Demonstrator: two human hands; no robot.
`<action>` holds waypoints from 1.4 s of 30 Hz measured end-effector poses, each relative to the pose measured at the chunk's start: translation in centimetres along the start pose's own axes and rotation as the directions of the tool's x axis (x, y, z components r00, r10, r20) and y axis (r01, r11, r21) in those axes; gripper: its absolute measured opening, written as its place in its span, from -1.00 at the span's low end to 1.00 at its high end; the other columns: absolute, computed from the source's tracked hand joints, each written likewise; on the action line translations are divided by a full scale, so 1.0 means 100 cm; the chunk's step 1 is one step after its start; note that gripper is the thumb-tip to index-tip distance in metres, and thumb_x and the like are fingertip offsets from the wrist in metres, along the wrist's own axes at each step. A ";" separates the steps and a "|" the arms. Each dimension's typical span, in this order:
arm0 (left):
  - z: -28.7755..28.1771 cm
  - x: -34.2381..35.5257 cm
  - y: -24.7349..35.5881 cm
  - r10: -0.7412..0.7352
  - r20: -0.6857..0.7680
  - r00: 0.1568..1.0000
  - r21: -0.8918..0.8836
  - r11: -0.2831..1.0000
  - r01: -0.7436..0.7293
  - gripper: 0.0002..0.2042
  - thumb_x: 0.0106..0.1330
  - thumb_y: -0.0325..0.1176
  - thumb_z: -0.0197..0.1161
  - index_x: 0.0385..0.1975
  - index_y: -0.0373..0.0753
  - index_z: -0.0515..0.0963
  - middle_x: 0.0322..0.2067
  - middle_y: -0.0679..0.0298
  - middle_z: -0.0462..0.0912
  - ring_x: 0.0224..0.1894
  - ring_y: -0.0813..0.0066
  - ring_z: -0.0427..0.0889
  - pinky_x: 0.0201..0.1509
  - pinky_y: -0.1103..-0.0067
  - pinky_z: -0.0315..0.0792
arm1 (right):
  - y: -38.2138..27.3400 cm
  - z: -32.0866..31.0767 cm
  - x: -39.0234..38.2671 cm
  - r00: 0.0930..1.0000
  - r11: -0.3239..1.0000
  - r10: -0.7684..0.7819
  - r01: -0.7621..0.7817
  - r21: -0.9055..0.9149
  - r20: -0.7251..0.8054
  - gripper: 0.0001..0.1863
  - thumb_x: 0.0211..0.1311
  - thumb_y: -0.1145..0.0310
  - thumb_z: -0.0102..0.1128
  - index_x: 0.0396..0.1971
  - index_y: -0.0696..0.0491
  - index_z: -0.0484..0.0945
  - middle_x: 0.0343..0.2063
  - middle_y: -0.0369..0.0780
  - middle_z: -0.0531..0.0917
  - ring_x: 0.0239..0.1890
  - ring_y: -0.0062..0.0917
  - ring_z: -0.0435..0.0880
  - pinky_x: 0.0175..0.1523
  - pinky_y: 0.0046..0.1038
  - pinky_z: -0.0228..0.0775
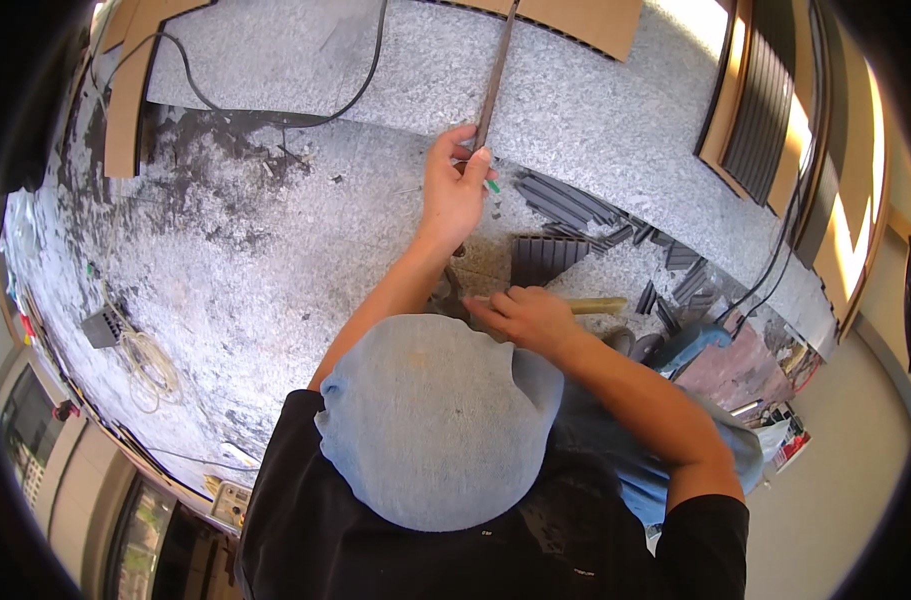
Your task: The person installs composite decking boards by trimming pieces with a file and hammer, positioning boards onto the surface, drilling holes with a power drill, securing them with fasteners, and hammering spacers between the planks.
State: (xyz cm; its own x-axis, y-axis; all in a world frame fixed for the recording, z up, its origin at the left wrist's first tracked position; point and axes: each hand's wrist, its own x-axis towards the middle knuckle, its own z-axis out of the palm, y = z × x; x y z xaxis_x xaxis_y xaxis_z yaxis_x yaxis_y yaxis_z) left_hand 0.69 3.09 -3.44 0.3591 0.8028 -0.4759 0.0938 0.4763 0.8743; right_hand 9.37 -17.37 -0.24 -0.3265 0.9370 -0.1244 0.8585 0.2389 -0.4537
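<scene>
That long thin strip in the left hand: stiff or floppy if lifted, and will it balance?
Probably fairly stiff: the strip looks nearly straight beyond the left hand. Likely light for its length, since it is very narrow. It may dip or swing, as a long stretch reaches past the pinch grip; its far end isn't visible, so balance is uncertain.

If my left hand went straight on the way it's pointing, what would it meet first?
Probably the tan panel at the picture's top edge, ahead of your left hand and the thin dark strip it holds. Depth is unclear, so it might pass above.
</scene>
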 end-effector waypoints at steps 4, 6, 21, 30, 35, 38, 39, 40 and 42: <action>0.003 0.000 0.002 -0.016 -0.007 1.000 -0.007 1.000 0.016 -0.62 0.52 -0.36 0.20 0.25 -0.30 0.34 -0.16 0.22 0.51 -0.24 0.51 0.68 -0.31 0.58 0.53 | -0.007 0.003 -0.004 0.998 0.998 0.066 -0.066 -0.006 0.006 -0.35 0.15 0.33 0.12 0.33 -0.20 0.49 -0.37 -0.37 0.46 -0.41 -0.53 0.51 -0.39 -0.48 0.43; 0.004 0.000 0.002 -0.019 -0.004 1.000 -0.008 1.000 0.019 -0.62 0.52 -0.36 0.20 0.24 -0.31 0.33 -0.16 0.21 0.51 -0.24 0.51 0.68 -0.30 0.58 0.53 | -0.004 0.011 -0.008 0.997 0.997 -0.070 0.070 -0.034 -0.013 -0.35 0.15 0.32 0.12 0.33 -0.20 0.49 -0.36 -0.37 0.46 -0.41 -0.52 0.51 -0.38 -0.48 0.43; 0.001 0.005 0.002 0.008 -0.013 1.000 0.006 1.000 -0.008 -0.64 0.51 -0.34 0.22 0.15 -0.36 0.33 -0.16 0.17 0.53 -0.22 0.47 0.70 -0.30 0.58 0.59 | -0.010 -0.002 0.007 1.000 1.000 0.001 -0.001 0.026 -0.031 -0.40 0.22 0.32 0.09 0.32 -0.21 0.49 -0.33 -0.38 0.48 -0.35 -0.56 0.56 -0.30 -0.51 0.46; -0.003 0.002 -0.001 0.119 -0.018 0.993 0.221 0.969 -0.112 -0.60 0.50 -0.32 0.23 0.18 -0.40 0.32 -0.18 0.15 0.49 -0.24 0.45 0.61 -0.23 0.54 0.53 | -0.016 0.002 -0.006 0.998 0.996 -0.058 0.057 0.068 0.013 -0.38 0.18 0.35 0.11 0.33 -0.19 0.47 -0.31 -0.35 0.50 -0.35 -0.50 0.60 -0.34 -0.48 0.51; -0.050 -0.062 -0.036 0.154 0.061 0.986 0.421 0.892 -0.166 -0.65 0.43 -0.37 0.29 0.12 -0.36 0.41 -0.20 0.13 0.45 -0.25 0.38 0.51 -0.18 0.47 0.46 | -0.012 0.003 -0.069 0.967 0.972 0.039 -0.095 0.215 0.252 -0.33 0.25 0.38 0.03 0.41 -0.22 0.36 -0.26 -0.28 0.51 -0.24 -0.34 0.63 -0.24 -0.32 0.56; -0.102 -0.108 -0.030 0.225 0.099 0.969 0.587 0.774 -0.239 -0.69 0.27 -0.50 0.39 -0.01 -0.24 0.53 -0.18 0.11 0.48 -0.29 0.26 0.59 -0.23 0.43 0.51 | 0.000 -0.014 -0.086 0.946 0.967 0.073 -0.144 0.208 0.315 -0.35 0.28 0.37 0.00 0.42 -0.22 0.34 -0.24 -0.24 0.52 -0.23 -0.28 0.64 -0.23 -0.26 0.56; -0.120 -0.118 -0.022 0.252 0.138 0.958 0.655 0.702 -0.279 -0.68 0.21 -0.53 0.42 -0.05 -0.21 0.55 -0.18 0.10 0.50 -0.30 0.20 0.62 -0.25 0.42 0.54 | 0.001 -0.013 -0.087 0.942 0.967 0.070 -0.146 0.211 0.328 -0.35 0.28 0.37 0.00 0.42 -0.22 0.34 -0.24 -0.24 0.52 -0.23 -0.28 0.64 -0.23 -0.26 0.56; -0.137 -0.127 -0.009 0.258 0.174 0.950 0.710 0.635 -0.303 -0.67 0.18 -0.54 0.42 -0.05 -0.20 0.55 -0.19 0.10 0.51 -0.30 0.17 0.64 -0.27 0.41 0.57 | 0.004 -0.010 -0.083 0.919 0.967 0.085 -0.169 0.190 0.384 -0.35 0.28 0.38 0.01 0.42 -0.23 0.34 -0.24 -0.24 0.52 -0.23 -0.28 0.65 -0.24 -0.26 0.56; -0.182 -0.141 -0.004 0.242 0.209 0.948 0.799 0.517 -0.308 -0.65 0.15 -0.54 0.43 -0.06 -0.20 0.55 -0.20 0.11 0.51 -0.30 0.14 0.66 -0.28 0.40 0.60 | 0.012 0.001 -0.073 0.897 0.974 0.069 -0.155 0.164 0.436 -0.35 0.29 0.38 0.01 0.42 -0.25 0.34 -0.23 -0.25 0.52 -0.23 -0.29 0.65 -0.24 -0.26 0.56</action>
State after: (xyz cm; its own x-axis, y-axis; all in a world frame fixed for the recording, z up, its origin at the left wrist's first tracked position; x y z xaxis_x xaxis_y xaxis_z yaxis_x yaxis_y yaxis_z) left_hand -21.31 -1.87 1.19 0.5572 0.8008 -0.2196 0.6794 -0.2876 0.6750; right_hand 12.78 -23.94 0.02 -0.4059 0.7460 -0.5279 0.8220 0.0455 -0.5677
